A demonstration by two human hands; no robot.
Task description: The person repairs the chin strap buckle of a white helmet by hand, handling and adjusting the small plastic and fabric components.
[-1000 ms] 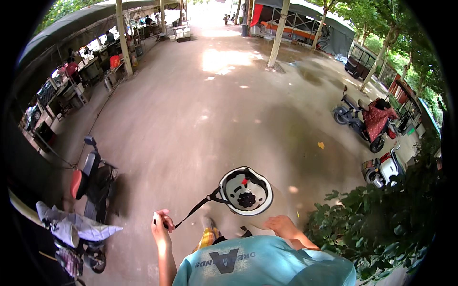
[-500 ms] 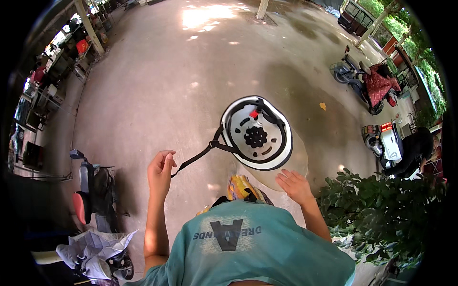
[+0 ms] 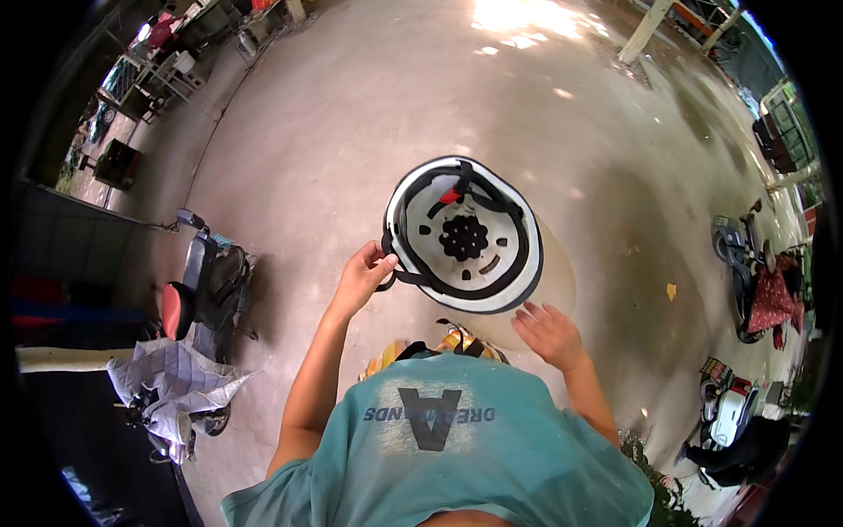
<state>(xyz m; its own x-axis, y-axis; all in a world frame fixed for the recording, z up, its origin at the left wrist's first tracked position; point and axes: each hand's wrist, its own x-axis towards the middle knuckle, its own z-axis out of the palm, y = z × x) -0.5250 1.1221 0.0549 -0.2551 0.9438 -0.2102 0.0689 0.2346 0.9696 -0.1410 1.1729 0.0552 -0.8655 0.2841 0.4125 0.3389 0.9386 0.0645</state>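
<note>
A white helmet with a dark outer edge, black padding, a red buckle and a clear visor is upturned in front of me, showing its inside. My left hand pinches the black strap at the helmet's left side. My right hand is just below the helmet's lower right rim, over the visor, fingers apart; whether it touches is unclear. Below are my teal shirt and yellow patterned trousers.
Concrete ground spreads around me. A red-seated scooter and quilted cover stand left; scooters and a dark form, possibly someone bending, are right. A post rises ahead; a person is by tables far left.
My view has tilted further down. My left hand has moved from the strap's far end up to the helmet's side; the helmet appears slightly higher and further left in view.
</note>
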